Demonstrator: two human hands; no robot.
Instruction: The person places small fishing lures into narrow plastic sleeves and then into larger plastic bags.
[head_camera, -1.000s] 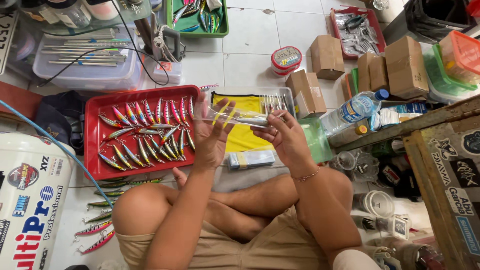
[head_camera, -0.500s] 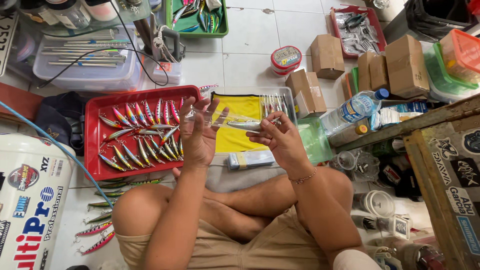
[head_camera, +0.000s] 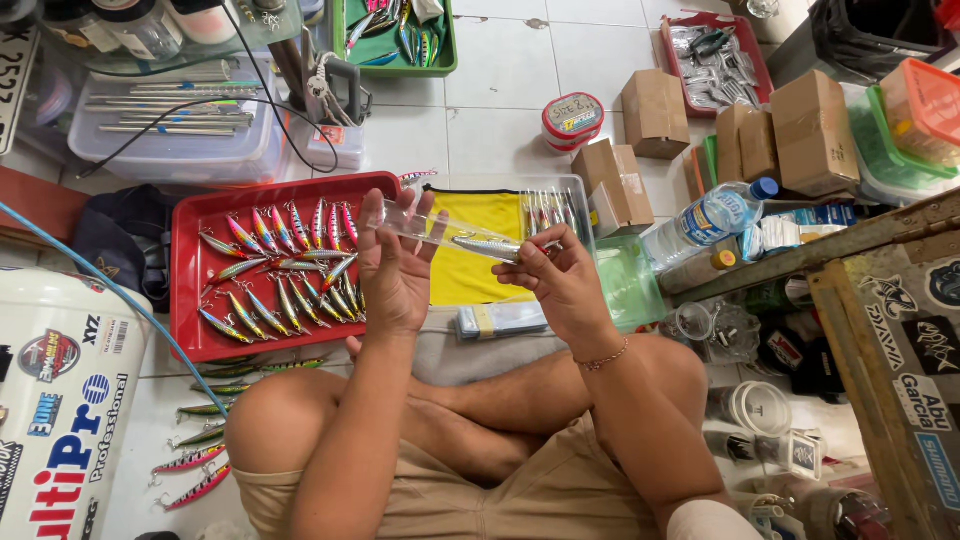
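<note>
A glossy white plastic bucket (head_camera: 60, 400) with rounded sides stands at the person's left, on pale floor tiles (head_camera: 500, 70). Beside it lies a flat red plastic tray (head_camera: 185, 300) with a raised rim, packed with slim, shiny fishing lures (head_camera: 285, 270) in pink, silver and yellow-green scales; more of them lie loose on the floor below it. A smooth yellow cloth (head_camera: 480, 270) sits in a clear rectangular box just right of the tray, and plain brown cardboard boxes (head_camera: 810, 130) are stacked further right, near a clear ribbed water bottle (head_camera: 710, 220). Above the cloth, the left hand (head_camera: 395, 270) is raised with fingers spread, its fingertips supporting one end of a long, narrow, transparent plastic sleeve (head_camera: 440, 232). The right hand (head_camera: 565, 285) pinches the sleeve's other end between thumb and fingers. Inside the sleeve, towards the right hand, lies a small silver lure (head_camera: 490, 246), slender and fish-shaped, tilted slightly downward to the right.
</note>
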